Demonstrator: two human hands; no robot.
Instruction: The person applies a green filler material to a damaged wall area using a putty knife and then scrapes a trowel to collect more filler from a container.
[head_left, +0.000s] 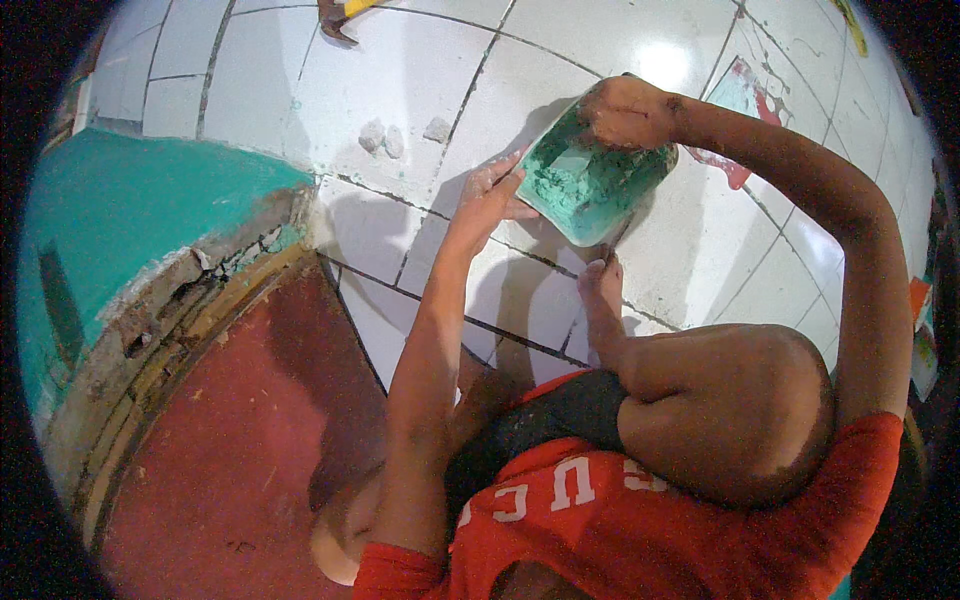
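**Left hand (492, 195) grasps a green, squarish, open container (628, 190) of pale paste (568, 190)**

The container is held tilted above the white tiled floor (560, 60), between the two hands. The left hand grips its near-left edge, fingers spread along the wall. The right hand (625, 112) reaches over the far rim with curled fingers inside; whether it clasps a tool or only touches the paste cannot be told.

The step in hand looks like working or gathering the pale green-white paste, which lies clumped across the inside. The next move probably calls for a firm left grip, so that the container does not swing as the right hand presses.

Counted out: one container; three small, rough, greyish-white lumps, two close together (381, 138) and one a little apart (436, 129), beyond the left hand and to its left; one claw hammer with a dark head and yellow handle (338, 24), farther beyond that hand; one flat, white-and-red stained piece (740, 95), to the right of the right hand.
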